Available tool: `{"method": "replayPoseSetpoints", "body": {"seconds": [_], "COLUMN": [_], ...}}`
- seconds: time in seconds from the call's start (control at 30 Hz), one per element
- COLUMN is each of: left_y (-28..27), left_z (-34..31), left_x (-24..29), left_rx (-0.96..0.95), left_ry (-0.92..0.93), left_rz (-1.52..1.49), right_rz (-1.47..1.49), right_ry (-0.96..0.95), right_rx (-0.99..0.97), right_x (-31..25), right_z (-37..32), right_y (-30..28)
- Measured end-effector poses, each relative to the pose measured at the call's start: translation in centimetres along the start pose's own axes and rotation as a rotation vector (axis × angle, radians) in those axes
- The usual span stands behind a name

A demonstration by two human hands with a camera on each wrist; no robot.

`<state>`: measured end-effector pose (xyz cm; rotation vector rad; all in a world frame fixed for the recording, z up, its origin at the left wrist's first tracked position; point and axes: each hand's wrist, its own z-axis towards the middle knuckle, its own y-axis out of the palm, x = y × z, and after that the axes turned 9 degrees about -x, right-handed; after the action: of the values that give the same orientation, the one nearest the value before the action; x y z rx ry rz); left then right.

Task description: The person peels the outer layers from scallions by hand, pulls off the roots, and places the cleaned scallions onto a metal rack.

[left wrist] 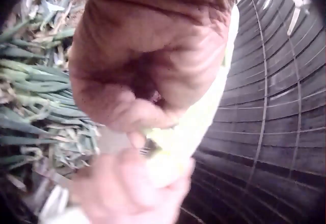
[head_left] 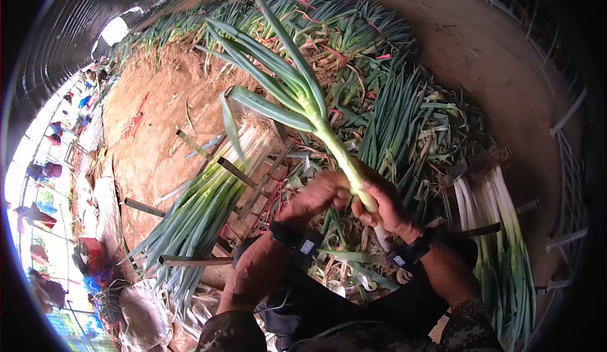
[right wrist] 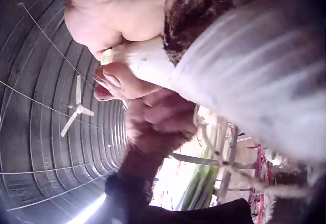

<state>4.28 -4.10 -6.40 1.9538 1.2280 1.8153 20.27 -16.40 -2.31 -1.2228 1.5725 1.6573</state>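
A long green onion (head_left: 341, 153) slants up and left in the head view, its pale stalk low and its leaves fanned out above. My right hand (head_left: 389, 206) grips the lower stalk, fingers curled round it. Beside it, my left hand (head_left: 319, 195) is curled, its fingertips against the stalk just above the right hand's fingers. The left wrist view shows a yellow-green bit of the onion (left wrist: 162, 138) right at the left fingertips. In the right wrist view the white stalk (right wrist: 145, 61) runs through the right hand, with brown matter near its lower end.
Trimmed green onions (head_left: 208, 194) lie in a metal-barred rack at left; another bunch (head_left: 499, 225) stands in a rack at right. A large heap of untrimmed onions (head_left: 392, 118) spreads ahead, with stripped leaves (head_left: 354, 263) on the ground near the knees. Bare soil (head_left: 152, 112) is at left.
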Motion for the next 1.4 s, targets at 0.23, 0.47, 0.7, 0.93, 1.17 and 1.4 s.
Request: {"method": "replayPoseSetpoints", "body": {"seconds": [0.23,0.47,0.7,0.93,1.17,1.4], "left_y": [1.7,4.1,4.8,3.8,0.7,3.9], "left_z": [-0.5,-0.3,-0.5,0.0,0.0,-1.5], "left_x": [-0.1,0.8,1.8,1.3,-0.4,3.7], "left_rx": [-0.001,-0.195,-0.055,0.040,-0.063,0.181], "left_ry": [0.247,0.486,0.504,0.439,0.341,0.658], "left_rz": [0.528,-0.130,-0.199,-0.106,0.401,0.034], "right_rz": [0.068,0.098,0.171,0.259,0.225,-0.215], "right_ry": [0.055,0.066,0.144,0.205,0.241,0.055], "right_rx": [-0.097,-0.117,-0.078,-0.209,-0.264,-0.026], "right_x": [-0.9,-0.5,0.6,0.2,0.1,0.2], "right_z": [0.3,0.4,0.8,0.9,0.7,0.9], "right_y": [-0.4,-0.3,-1.1,-1.1,-1.5,-0.8]}}
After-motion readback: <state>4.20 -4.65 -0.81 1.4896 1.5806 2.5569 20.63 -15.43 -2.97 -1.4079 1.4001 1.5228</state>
